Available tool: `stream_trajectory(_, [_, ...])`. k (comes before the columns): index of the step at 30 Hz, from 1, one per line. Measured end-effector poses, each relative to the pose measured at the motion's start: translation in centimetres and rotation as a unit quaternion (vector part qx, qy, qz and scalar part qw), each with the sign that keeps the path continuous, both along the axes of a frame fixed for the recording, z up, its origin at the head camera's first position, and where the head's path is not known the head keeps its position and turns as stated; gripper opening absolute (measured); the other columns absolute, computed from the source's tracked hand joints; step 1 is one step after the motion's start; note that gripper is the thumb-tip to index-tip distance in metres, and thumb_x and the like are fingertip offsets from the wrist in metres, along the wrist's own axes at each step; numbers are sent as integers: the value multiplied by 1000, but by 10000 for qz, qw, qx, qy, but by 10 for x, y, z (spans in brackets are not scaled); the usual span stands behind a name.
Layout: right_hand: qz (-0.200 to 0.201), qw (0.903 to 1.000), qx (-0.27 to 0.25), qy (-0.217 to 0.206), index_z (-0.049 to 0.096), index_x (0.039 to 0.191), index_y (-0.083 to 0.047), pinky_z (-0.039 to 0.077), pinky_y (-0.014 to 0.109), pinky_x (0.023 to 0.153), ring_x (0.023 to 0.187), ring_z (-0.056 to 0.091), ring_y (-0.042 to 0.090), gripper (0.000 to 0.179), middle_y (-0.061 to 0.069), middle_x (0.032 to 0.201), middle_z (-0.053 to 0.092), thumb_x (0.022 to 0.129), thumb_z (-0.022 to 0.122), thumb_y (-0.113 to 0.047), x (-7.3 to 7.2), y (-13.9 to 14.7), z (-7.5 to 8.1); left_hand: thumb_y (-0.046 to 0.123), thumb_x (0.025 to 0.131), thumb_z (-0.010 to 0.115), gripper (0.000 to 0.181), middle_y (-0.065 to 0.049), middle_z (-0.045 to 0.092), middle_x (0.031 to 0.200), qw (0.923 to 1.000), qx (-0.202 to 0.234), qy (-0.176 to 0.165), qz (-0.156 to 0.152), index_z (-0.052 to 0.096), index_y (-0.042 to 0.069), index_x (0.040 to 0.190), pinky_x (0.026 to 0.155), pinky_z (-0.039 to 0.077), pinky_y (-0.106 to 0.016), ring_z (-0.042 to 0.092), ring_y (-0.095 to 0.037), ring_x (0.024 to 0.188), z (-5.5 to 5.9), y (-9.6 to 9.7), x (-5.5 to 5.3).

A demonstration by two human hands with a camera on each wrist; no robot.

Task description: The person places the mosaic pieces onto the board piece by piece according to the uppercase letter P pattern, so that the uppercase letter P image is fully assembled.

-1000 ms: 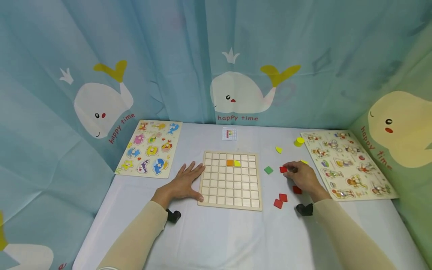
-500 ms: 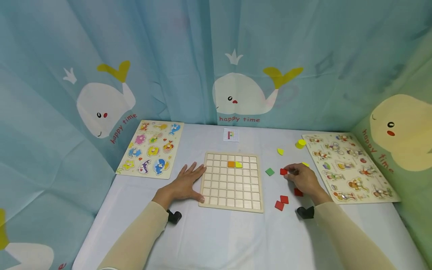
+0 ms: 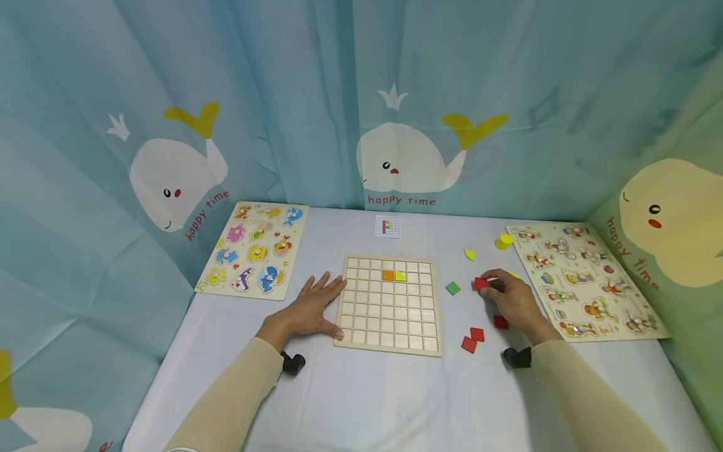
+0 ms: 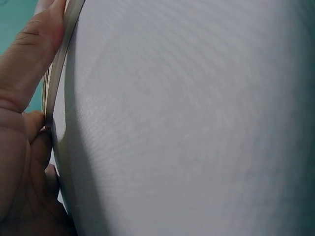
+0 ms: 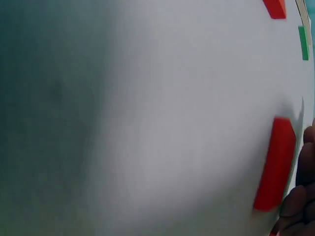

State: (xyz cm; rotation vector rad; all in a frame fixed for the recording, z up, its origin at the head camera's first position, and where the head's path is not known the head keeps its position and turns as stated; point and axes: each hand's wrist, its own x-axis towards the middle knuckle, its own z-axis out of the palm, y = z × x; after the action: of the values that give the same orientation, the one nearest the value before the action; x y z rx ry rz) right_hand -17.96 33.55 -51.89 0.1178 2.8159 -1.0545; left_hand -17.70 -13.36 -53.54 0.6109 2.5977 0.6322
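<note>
My left hand (image 3: pixel 310 312) lies with fingers spread at the left side of a wooden grid board (image 3: pixel 390 320); thumb and fingertips touch its frame. In the left wrist view the thumb (image 4: pixel 30 54) rests along the board's edge. An orange square tile (image 3: pixel 388 275) and a yellow quarter-round tile (image 3: pixel 400 276) sit side by side in the grid's upper rows. Right of the board, my right hand (image 3: pixel 518 306) pinches a red square tile (image 3: pixel 480 284) between thumb and fingers. Another red tile (image 5: pixel 276 164) lies on the table beneath this hand.
Two red tiles (image 3: pixel 469 344) lie nearer me, and a green tile (image 3: pixel 453 288) beside the board. Farther back are a yellow piece (image 3: pixel 470 254), a yellow stack (image 3: pixel 504 242) and a pattern card (image 3: pixel 387 226). Picture puzzles stand left (image 3: pixel 248 251) and right (image 3: pixel 582 282).
My right hand has drawn the red tile slightly right, away from the green tile, and it now looks tilted up. The left hand stays on the board. The head view has shifted slightly.
</note>
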Motion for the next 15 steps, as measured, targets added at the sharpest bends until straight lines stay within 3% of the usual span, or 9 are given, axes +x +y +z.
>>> stream_trajectory(7, [-270, 9985, -145, 447, 62, 142, -11, 53, 52, 100, 116, 58, 39, 37, 25, 133, 66, 105, 64, -11, 2, -16, 0, 60, 71, 92, 128, 6, 11, 178, 10000, -36, 4, -3, 20, 23, 171, 135, -9, -43, -5, -20, 166, 1, -1, 0])
stream_trajectory(15, [-462, 9921, -297, 1126, 67, 140, -9, 55, 46, 97, 111, 62, 35, 36, 20, 127, 71, 104, 63, -7, 3, -46, 3, 60, 72, 91, 127, 5, 12, 178, 10000, 51, 15, -25, 20, 21, 171, 134, -10, -43, -6, -20, 166, 2, -1, 1])
